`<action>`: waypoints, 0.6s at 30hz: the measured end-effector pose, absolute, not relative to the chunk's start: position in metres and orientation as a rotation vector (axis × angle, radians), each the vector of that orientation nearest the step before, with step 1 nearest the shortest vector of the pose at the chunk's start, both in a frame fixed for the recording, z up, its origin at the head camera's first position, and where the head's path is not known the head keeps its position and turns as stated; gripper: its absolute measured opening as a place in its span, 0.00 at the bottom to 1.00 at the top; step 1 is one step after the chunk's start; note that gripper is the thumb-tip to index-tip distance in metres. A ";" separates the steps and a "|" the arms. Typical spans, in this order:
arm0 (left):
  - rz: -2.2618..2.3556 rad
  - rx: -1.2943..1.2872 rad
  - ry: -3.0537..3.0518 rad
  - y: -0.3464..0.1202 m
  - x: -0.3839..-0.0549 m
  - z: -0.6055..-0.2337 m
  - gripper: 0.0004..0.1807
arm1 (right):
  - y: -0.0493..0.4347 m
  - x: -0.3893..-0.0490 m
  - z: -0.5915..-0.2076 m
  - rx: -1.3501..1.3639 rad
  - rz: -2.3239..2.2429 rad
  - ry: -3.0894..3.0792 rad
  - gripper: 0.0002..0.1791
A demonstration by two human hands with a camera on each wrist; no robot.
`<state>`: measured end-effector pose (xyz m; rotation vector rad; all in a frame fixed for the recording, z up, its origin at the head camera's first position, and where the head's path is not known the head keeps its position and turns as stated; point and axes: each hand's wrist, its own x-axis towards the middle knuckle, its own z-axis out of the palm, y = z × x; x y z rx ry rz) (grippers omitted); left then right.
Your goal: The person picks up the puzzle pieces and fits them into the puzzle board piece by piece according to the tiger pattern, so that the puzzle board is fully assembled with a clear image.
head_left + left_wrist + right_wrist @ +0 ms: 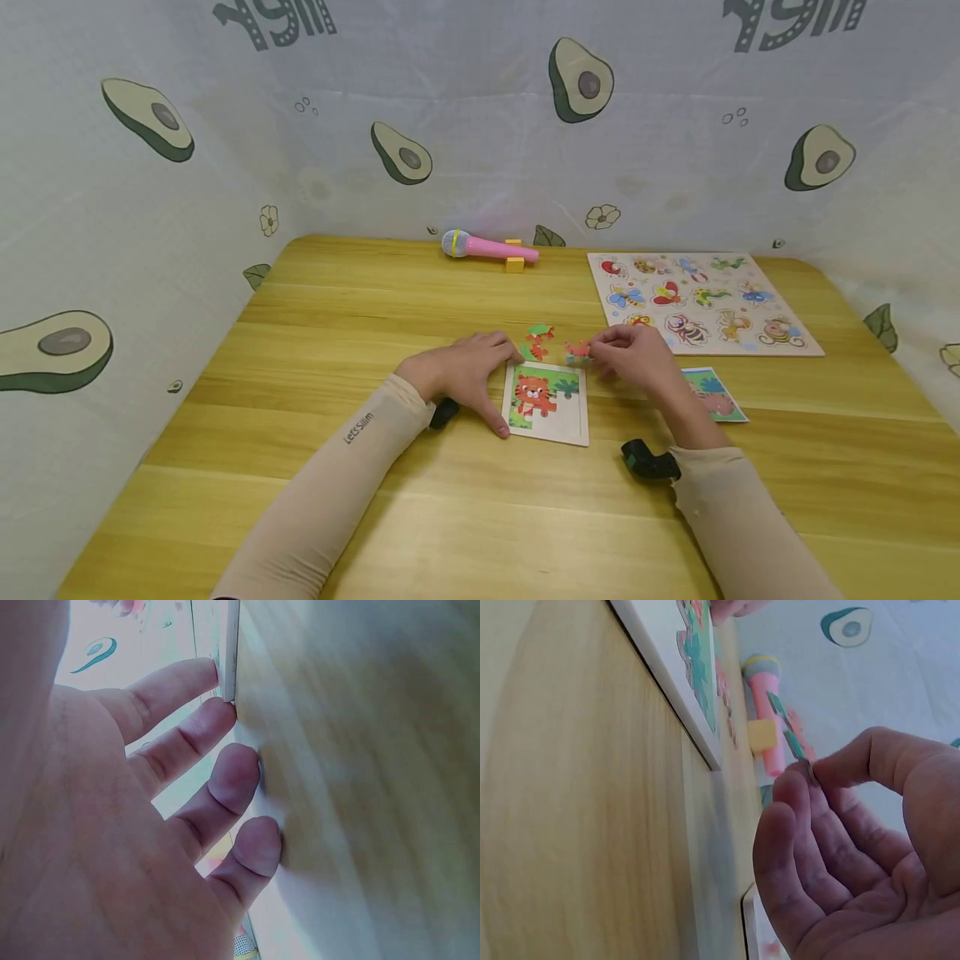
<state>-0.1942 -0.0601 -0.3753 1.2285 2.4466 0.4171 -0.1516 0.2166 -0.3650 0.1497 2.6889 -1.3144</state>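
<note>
A square wooden jigsaw board (564, 425) lies on the table, partly filled with pieces showing an orange tiger (532, 392). At its left side rests my left hand (468, 372), thumb by the lower left corner and fingertips at the upper left one. In the left wrist view two fingertips (217, 716) touch the board's edge. My right hand (637, 358) pinches a red and green puzzle piece (791, 727) between thumb and fingers, just off the board's upper right corner. Several loose puzzle pieces (536, 343) lie behind the board.
A picture card (716, 396) lies right of the board, partly behind my right wrist. Farther back is a large insect puzzle board (705, 304). A pink toy microphone (491, 247) lies at the table's back edge with yellow blocks (514, 265). A patterned curtain surrounds the table.
</note>
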 end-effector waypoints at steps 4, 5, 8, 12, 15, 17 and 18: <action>0.422 1.228 2.445 -0.060 -0.194 -0.375 0.56 | 0.218 -0.150 -0.363 0.192 -1.303 2.721 0.20; 0.424 1.228 2.446 -0.060 -0.194 -0.376 0.56 | 0.219 -0.150 -0.363 0.200 -1.296 2.728 0.20; 0.432 1.221 2.448 -0.060 -0.194 -0.375 0.56 | 0.219 -0.150 -0.363 0.226 -1.297 2.733 0.20; 0.435 1.215 2.446 -0.060 -0.194 -0.374 0.56 | 0.220 -0.150 -0.362 0.244 -1.340 2.709 0.21; 0.434 1.217 2.444 -0.060 -0.194 -0.374 0.56 | 0.220 -0.151 -0.363 0.218 -1.338 2.719 0.23; 0.432 1.221 2.444 -0.060 -0.194 -0.375 0.56 | 0.220 -0.151 -0.364 0.189 -1.338 2.732 0.25; 0.429 1.223 2.446 -0.060 -0.195 -0.375 0.56 | 0.220 -0.152 -0.365 0.174 -1.341 2.737 0.25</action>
